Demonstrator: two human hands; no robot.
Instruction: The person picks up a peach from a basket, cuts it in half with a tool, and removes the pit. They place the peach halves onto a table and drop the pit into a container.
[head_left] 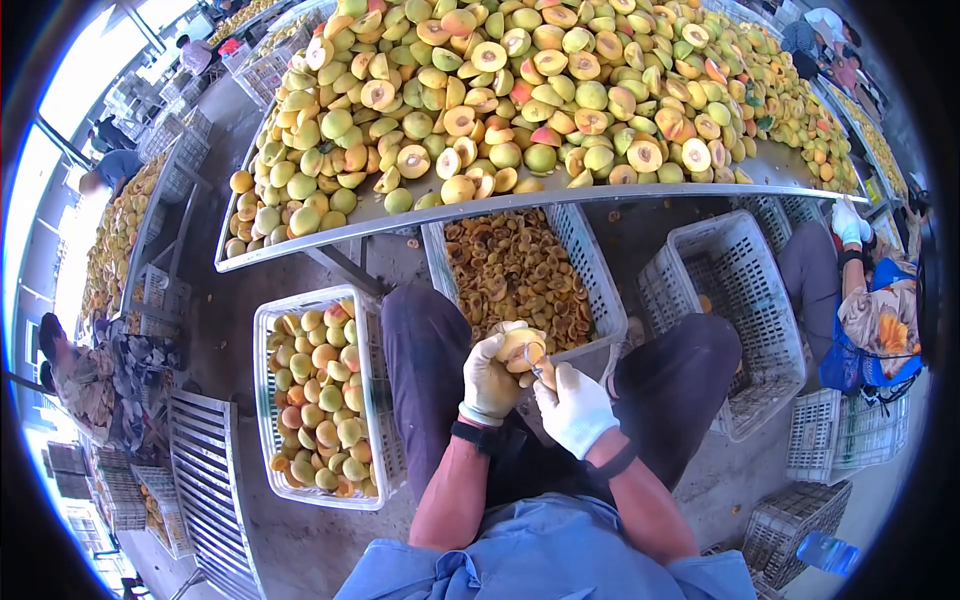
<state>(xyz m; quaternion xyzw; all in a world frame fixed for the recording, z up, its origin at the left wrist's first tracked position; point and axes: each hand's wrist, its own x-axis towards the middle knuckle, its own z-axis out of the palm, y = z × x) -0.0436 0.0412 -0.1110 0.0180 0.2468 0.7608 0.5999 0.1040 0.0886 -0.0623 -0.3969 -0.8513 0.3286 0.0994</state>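
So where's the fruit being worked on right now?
Near the middle of the head view, the fruit is in the gloved left hand, close to the right hand and between the knees.

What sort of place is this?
Probably a fruit-processing shed: a metal-edged table is heaped with halved fruit, a plastic crate filled with more fruit stands below, and other people sit nearby.

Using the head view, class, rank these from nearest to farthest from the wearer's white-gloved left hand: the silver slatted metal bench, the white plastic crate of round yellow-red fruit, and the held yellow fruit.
1. Held yellow fruit: in the left hand's grasp.
2. White plastic crate: on the floor, left of the wearer's legs.
3. Silver slatted metal bench: farther left, past the crate.
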